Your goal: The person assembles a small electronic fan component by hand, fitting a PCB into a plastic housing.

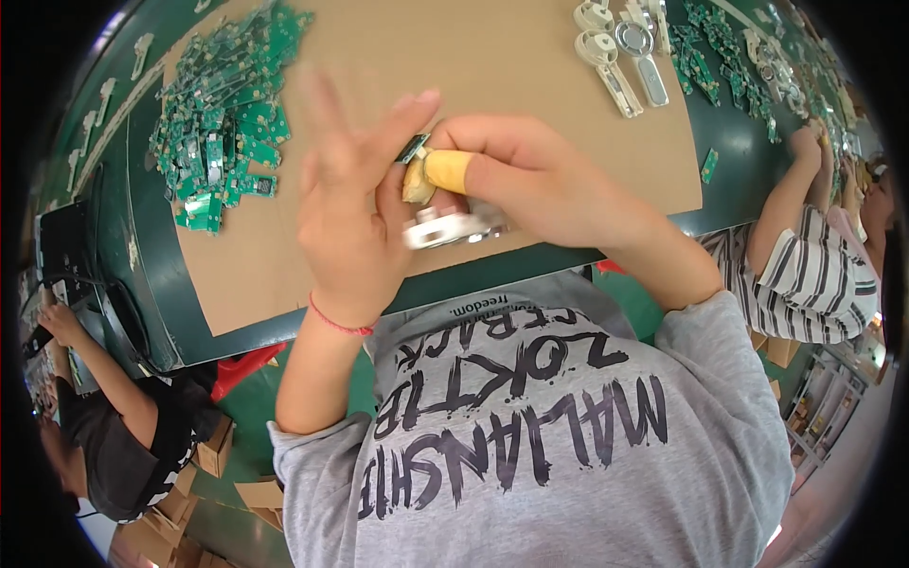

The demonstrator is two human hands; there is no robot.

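Note:
My left hand (348, 213) is raised over the table's near edge, its outer fingers spread and smeared by motion. Between its thumb and forefinger sits a small green circuit board (412, 149). Yellow covering wraps the thumb tips of both hands. Close against it, my right hand (544, 180) curls around a white plastic housing (443, 227), which is blurred and partly hidden by the fingers. The thumb of my right hand points toward the board. Whether board and housing touch cannot be seen.
Left on the brown cardboard sheet (417, 47) lies a heap of green circuit boards (222, 133). White fan-shaped housings (598, 52) rest at its far right. More boards (724, 57) lie beyond on the dark green table (156, 275). People work at both sides.

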